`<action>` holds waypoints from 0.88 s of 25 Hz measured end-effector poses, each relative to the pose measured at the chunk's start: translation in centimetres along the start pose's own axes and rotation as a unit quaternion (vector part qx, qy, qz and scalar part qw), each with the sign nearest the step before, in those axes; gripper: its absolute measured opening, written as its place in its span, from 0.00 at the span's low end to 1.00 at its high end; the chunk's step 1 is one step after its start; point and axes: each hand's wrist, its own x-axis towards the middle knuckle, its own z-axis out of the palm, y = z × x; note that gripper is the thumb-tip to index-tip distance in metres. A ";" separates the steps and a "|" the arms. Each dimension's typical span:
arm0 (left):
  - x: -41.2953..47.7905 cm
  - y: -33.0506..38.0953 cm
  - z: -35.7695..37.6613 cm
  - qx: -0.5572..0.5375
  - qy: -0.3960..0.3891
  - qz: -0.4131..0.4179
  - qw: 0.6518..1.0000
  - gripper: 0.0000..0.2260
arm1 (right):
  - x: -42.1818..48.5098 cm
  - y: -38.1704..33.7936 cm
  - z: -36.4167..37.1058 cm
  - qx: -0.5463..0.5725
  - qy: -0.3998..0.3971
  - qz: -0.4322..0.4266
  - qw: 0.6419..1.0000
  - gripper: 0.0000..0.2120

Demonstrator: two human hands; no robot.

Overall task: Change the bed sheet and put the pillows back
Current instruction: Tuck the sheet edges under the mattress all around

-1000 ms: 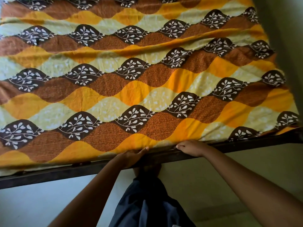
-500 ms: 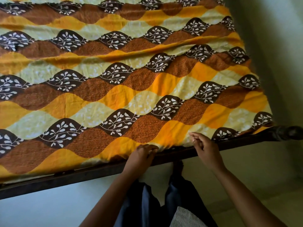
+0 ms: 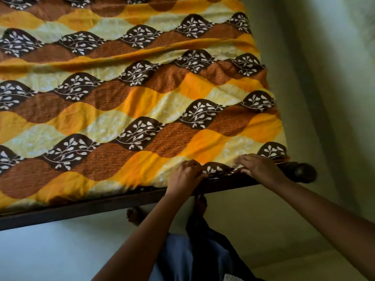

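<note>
A bed sheet (image 3: 125, 110) patterned in orange, yellow and brown with dark leaf shapes covers the mattress. A long crease runs across it near the top. Both hands work at its near edge, close to the bed's right corner. My left hand (image 3: 185, 175) has curled fingers that grip the sheet's edge over the dark bed frame (image 3: 85, 205). My right hand (image 3: 258, 166) lies a little to the right, its fingers bent and pinching the same edge. No pillows are in view.
A pale green wall (image 3: 328, 82) runs close along the bed's right side. The frame ends in a dark rounded corner post (image 3: 304, 172). Below the frame are the light floor (image 3: 50, 252), my feet and blue clothing.
Both hands have shifted right along the sheet's near edge toward the bed's right corner, and the view has followed them right. The sheet near that corner is more rumpled.
</note>
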 end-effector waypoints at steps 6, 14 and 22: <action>2.6 1.5 2.9 0.120 -0.009 0.112 0.986 0.15 | 0.3 3.1 0.1 0.045 -0.004 -0.086 0.995 0.14; 2.7 2.6 3.9 0.150 -0.098 0.029 0.983 0.12 | 1.4 3.2 -0.3 0.126 -0.163 -0.009 0.978 0.09; 2.7 2.9 4.0 0.114 -0.246 -0.083 0.959 0.19 | 2.2 3.0 0.4 0.193 -0.350 0.150 0.904 0.22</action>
